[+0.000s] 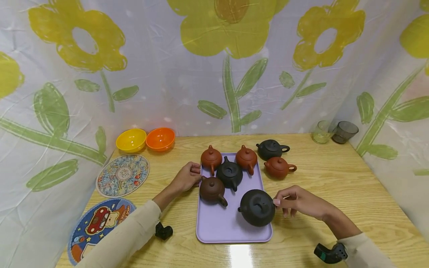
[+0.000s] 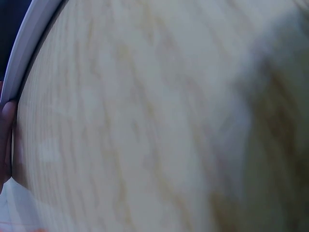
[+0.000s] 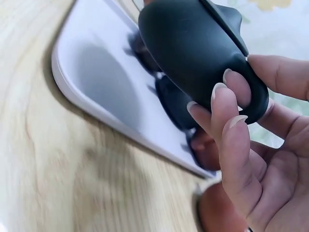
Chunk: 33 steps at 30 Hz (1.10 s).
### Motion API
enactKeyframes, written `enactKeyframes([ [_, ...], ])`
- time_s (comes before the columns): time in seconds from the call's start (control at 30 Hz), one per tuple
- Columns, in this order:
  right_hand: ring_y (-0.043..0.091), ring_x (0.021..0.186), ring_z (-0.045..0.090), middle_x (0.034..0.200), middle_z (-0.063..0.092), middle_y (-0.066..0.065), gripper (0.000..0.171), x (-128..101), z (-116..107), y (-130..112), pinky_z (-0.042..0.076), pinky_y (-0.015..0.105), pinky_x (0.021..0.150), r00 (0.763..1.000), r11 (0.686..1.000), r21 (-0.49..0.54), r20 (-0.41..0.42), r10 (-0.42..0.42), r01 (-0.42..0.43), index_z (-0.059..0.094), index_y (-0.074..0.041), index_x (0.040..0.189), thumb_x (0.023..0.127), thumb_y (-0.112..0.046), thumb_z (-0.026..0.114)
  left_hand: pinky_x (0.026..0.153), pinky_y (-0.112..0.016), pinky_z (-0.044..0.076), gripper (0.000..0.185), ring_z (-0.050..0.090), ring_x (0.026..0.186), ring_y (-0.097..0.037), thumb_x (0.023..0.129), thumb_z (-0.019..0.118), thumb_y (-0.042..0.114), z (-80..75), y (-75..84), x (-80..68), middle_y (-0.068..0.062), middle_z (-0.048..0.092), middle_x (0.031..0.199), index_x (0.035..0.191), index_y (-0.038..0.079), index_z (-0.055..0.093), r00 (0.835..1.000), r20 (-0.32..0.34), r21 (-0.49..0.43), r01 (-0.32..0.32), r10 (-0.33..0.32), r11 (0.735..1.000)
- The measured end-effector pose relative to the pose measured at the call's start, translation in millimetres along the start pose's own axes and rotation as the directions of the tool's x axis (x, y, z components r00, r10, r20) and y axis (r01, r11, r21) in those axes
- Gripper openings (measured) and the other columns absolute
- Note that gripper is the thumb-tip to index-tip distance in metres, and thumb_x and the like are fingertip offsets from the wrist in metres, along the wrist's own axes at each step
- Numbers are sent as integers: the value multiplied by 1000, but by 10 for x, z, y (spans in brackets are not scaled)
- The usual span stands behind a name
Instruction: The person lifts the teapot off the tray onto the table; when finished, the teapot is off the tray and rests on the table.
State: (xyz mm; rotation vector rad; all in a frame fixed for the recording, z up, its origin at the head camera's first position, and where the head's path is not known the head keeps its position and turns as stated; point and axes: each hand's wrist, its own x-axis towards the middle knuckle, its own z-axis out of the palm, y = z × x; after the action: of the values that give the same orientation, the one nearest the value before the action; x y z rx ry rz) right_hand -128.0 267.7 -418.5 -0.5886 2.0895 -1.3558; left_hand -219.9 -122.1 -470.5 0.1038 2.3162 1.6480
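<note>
A lilac tray [image 1: 221,227] lies on the wooden table and carries several small teapots. My right hand [image 1: 281,202] pinches the handle of a large black teapot [image 1: 257,207] at the tray's front right. The right wrist view shows the fingers curled through that handle [image 3: 258,99] of the black teapot [image 3: 193,53], over the tray [image 3: 96,82]. My left hand [image 1: 192,174] grips the tray's left rim, beside a dark brown teapot [image 1: 212,190]. In the left wrist view only blurred wood, the tray rim [image 2: 29,43] and one fingertip [image 2: 7,140] show.
Two red-brown teapots [image 1: 211,159] [image 1: 246,159] and a small black one [image 1: 229,174] fill the tray's back. A black teapot [image 1: 270,149] and a red-brown teapot [image 1: 278,167] stand off the tray. Yellow bowl [image 1: 131,140], orange bowl [image 1: 160,138], two round mats [image 1: 122,175], two glasses [image 1: 345,132].
</note>
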Motion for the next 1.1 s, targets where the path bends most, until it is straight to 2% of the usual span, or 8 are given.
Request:
enactKeyframes([
  [0.07,23,68,65,84,64,16,24,-36,-55,11,56,38,56,1000,1000,-3,-5,4,-4,69,1,97,103,-19,56,72,-32,61,41,62,96,-26,92,58,-7,-1,52,-25,-30,53,121,130,-12,45,1000,5,-4,8,-8,1000],
  [0.23,24,68,64,83,64,11,25,-101,-179,86,57,38,57,1000,1000,7,5,7,-8,68,3,98,103,-17,55,72,-32,61,43,62,99,-26,92,59,-5,2,-159,121,-29,54,123,133,-9,46,1000,-7,-7,19,-19,1000],
  [0.37,28,70,65,82,64,12,27,-131,-272,192,58,38,60,1000,1000,11,13,8,-8,66,7,99,104,-17,53,72,-31,61,42,63,100,-26,93,60,-3,3,-235,153,-26,54,123,133,-6,47,1000,-13,-1,10,-10,1000],
  [0.53,32,73,65,84,63,20,32,-157,-375,302,58,41,62,1000,1000,6,8,21,-21,63,12,100,105,-17,52,70,-29,61,40,63,98,-25,92,60,-4,6,-230,149,-22,55,120,130,-5,49,1000,-21,2,14,-14,1000],
  [0.77,25,74,66,83,65,10,32,-190,-507,398,58,40,64,999,999,-7,-7,44,-44,63,12,100,105,-18,51,70,-29,61,40,62,97,-24,92,59,-4,13,-216,149,-21,55,119,130,-4,48,1000,-21,-1,19,-19,1000],
  [1.1,24,76,66,91,66,13,33,-201,-668,549,58,37,66,995,996,17,-34,93,-93,63,12,101,104,-19,52,72,-31,61,44,61,98,-23,93,59,-4,9,-205,162,-24,53,124,135,-6,46,999,-17,-11,31,-31,999],
])
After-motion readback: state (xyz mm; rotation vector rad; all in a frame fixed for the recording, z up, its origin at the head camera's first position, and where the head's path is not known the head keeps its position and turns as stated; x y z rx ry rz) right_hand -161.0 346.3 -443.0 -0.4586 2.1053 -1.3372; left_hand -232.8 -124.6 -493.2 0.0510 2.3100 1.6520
